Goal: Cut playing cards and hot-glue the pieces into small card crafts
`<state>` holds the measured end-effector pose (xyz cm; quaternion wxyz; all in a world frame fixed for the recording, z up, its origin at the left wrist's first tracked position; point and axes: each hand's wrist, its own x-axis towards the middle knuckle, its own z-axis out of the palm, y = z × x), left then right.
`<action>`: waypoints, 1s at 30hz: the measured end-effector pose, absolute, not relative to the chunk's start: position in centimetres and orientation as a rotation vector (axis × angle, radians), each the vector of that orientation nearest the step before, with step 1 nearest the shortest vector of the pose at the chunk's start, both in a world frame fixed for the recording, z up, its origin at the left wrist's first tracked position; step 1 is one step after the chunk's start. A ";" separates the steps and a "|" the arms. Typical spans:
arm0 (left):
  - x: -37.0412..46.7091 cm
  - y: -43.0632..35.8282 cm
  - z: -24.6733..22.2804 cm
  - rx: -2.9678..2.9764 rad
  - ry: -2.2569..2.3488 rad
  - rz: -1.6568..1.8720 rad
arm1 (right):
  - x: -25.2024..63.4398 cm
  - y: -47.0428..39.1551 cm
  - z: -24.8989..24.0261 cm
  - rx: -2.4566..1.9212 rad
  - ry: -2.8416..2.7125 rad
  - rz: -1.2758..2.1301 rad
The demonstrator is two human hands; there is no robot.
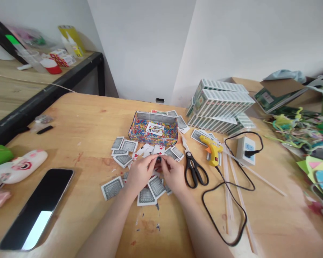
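A small dark object point(158, 159), too small to identify, is pinched between the fingers of the left hand point(140, 172) and right hand point(174, 175), above flat, grey-patterned playing cards point(112, 188). Beyond them sits an open rectangular box point(150, 140) with multicoloured speckled walls; black-handled metal scissors point(190, 161) lie beside the right hand on the wood-grained worktop point(88, 125).

Left foreground: a smartphone point(40, 200) (its dark screen carrying a bright reflection), near a rounded white object point(36, 158). Upper left: a side table point(5, 93) bearing a red-and-white tub point(52, 67). Far right: a tangle of coloured strands point(288, 126).
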<state>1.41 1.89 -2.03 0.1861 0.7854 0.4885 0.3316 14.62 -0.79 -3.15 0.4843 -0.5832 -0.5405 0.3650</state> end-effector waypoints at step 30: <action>1.9 1.3 -3.0 2.419 1.489 0.962 | 14.9 -0.8 -2.7 -1.494 -1.379 0.900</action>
